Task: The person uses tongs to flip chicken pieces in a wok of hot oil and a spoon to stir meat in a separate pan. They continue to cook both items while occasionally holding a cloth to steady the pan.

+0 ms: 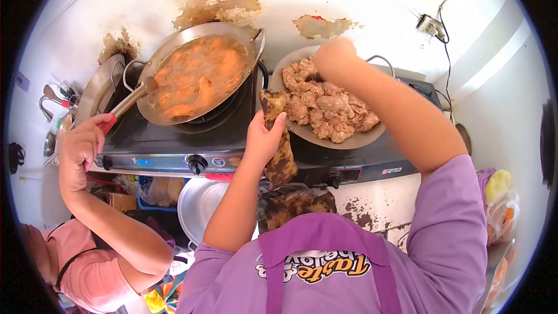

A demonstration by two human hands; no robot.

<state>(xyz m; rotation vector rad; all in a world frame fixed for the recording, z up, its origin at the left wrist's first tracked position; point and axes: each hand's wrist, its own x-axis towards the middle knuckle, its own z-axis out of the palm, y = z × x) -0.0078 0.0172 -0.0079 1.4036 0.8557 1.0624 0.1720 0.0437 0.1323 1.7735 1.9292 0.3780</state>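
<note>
Your left hand had its fingers clamped on the limp stained cloth by the stove front, while your right hand, fingers bunched together, met the battered meat pieces on the round tray: soft, slippery lumps, best pinched gently across the middle.

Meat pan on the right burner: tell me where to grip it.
Take the wire loop handle on the meat pan's far right rim, coming from the right. It stands clear of the piled meat, and the shallow rim offers little else. The left hand holds a cloth at the opposite rim.
</note>
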